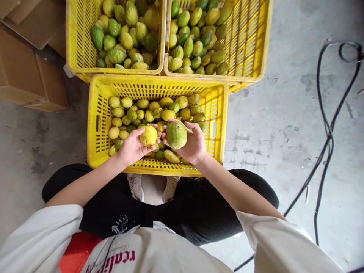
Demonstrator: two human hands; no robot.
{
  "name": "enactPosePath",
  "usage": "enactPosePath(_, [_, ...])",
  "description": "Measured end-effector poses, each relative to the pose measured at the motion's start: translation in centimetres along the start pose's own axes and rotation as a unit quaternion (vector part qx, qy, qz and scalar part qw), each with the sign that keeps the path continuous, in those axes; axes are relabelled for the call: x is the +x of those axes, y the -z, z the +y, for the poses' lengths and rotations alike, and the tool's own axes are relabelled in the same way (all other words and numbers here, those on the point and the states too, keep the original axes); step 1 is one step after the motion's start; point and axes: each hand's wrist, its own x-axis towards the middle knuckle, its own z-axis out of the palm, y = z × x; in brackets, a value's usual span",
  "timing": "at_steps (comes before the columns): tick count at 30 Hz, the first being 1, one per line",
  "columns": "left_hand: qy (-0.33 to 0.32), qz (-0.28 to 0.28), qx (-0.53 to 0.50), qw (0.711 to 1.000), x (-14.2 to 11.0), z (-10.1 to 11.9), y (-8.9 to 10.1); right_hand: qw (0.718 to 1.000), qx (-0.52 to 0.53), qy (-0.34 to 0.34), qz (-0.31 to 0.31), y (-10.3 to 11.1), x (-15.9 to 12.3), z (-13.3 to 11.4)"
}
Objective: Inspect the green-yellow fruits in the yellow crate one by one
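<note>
Over the near yellow crate (93, 151), my left hand (133, 148) is closed around a yellow lemon (148, 135). Beside it my right hand (195, 144) cups a larger green lemon (176, 135), its thumb and fingers at the fruit's sides. The two fruits are held close together, a small gap between them, and my fingertips nearly meet there. Below the hands, several yellow and green lemons (149, 116) lie loose in the crate, partly hidden by my hands and the held fruit.
Behind stand two more yellow crates, the left one (81, 41) and the right one (247, 41), both holding several green and yellow lemons. Cardboard boxes (19, 68) are at the far left. A black cable (327, 144) loops across the concrete floor (273, 125) on the right.
</note>
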Motion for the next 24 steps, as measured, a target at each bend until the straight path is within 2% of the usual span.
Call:
enactPosePath(4, [-0.016, 0.061, -0.058, 0.996, 0.1, 0.7, -1.0, 1.000, 0.015, 0.016, -0.009, -0.3, 0.0, -0.4])
enactPosePath(7, [-0.039, 0.068, -0.061, 0.995, 0.1, 0.9, -1.3, 1.000, 0.000, 0.026, 0.008, -0.6, 0.1, -0.8])
enactPosePath(11, [-0.032, 0.036, -0.034, 0.998, 0.2, 0.7, -1.2, 1.000, -0.002, 0.010, 0.021, -0.6, 0.2, -1.0])
enactPosePath(17, [0.020, -0.048, 0.006, 0.999, -0.1, 0.1, -0.7, 0.999, 0.034, -0.014, -0.039, -0.1, -0.2, 0.0])
enactPosePath(24, [-0.005, -0.045, 0.015, 0.999, -0.4, -0.2, -0.6, 0.999, 0.032, 0.006, -0.042, 0.3, -0.2, 1.2])
